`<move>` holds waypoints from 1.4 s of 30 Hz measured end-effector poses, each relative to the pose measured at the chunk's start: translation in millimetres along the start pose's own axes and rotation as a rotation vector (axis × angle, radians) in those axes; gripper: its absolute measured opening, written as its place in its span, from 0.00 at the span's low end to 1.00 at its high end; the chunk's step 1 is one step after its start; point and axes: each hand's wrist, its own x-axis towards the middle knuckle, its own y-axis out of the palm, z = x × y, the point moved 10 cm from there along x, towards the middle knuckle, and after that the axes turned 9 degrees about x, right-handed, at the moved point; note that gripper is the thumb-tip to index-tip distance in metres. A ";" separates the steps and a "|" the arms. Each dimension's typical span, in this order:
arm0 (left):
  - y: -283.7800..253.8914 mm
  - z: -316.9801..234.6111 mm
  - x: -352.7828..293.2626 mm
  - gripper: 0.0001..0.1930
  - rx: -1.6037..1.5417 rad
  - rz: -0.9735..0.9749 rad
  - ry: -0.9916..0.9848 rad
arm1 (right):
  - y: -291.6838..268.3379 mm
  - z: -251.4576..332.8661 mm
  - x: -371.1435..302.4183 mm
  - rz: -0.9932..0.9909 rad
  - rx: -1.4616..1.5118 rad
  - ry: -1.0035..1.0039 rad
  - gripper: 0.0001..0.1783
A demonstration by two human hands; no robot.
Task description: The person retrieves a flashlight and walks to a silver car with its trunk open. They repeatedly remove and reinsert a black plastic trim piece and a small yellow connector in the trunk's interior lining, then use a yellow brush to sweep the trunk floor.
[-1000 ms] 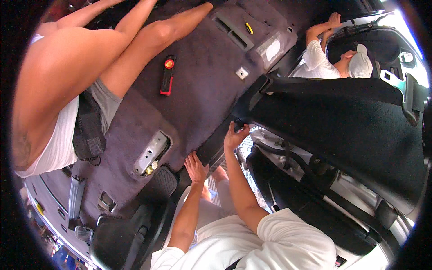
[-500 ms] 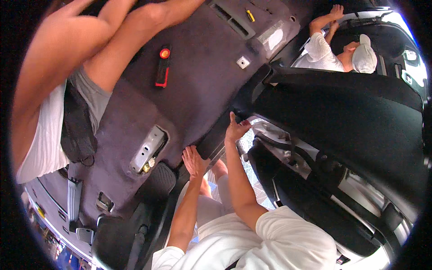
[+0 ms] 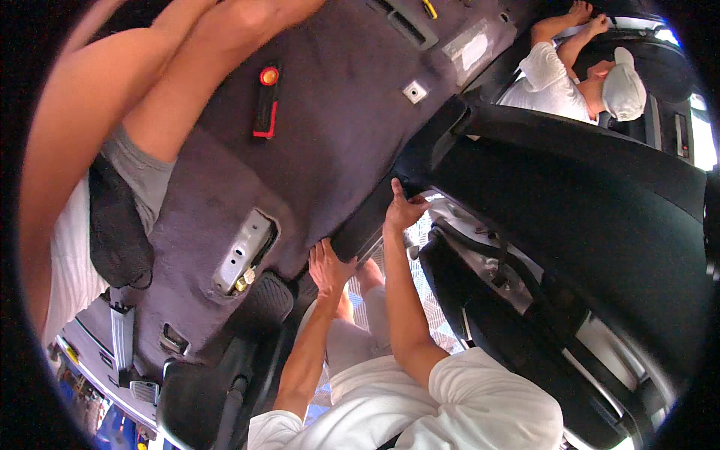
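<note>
My left hand (image 3: 328, 268) lies on a long black sill trim (image 3: 356, 229) at the edge of the carpeted car floor, fingers stretched over it and thumb apart. Farther along that edge, my right hand (image 3: 405, 211) is at the foot of a black pillar trim (image 3: 435, 146), its thumb raised and its other fingers pointing right. Neither hand visibly holds a loose thing. Where my right fingertips touch is partly hidden. Dark grey carpet (image 3: 315, 142) covers the floor left of the sill.
A red and black work light (image 3: 266, 105) lies on the carpet. Nearby is a metal seat bracket (image 3: 244, 251). Another person's bare arm (image 3: 90, 112) fills the upper left. A person in a white cap (image 3: 624, 86) reaches up at far right. A large black panel (image 3: 570, 172) stands right.
The view has shifted a little. Both my hands remain along the sill, nearly in the same places. The capped person's arms have shifted slightly.
</note>
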 end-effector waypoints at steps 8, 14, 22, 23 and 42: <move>1.6 -33.5 15.5 0.41 -0.065 -0.102 -0.053 | -2.3 6.7 -29.7 0.083 0.127 -0.149 0.47; 13.1 -71.0 39.2 0.29 -0.053 -0.171 0.001 | -3.8 7.8 -14.3 -0.054 -0.092 -0.174 0.51; 28.7 -84.2 60.4 0.26 -0.152 -0.165 -0.017 | -4.7 26.2 -8.1 -0.075 0.036 -0.084 0.46; 27.7 -84.5 60.8 0.28 -0.171 -0.134 -0.011 | -4.4 36.6 -12.4 -0.053 0.141 -0.157 0.45; -48.0 82.4 -67.5 0.34 -0.049 -0.002 0.030 | -61.5 -84.1 -151.5 0.598 0.215 0.326 0.30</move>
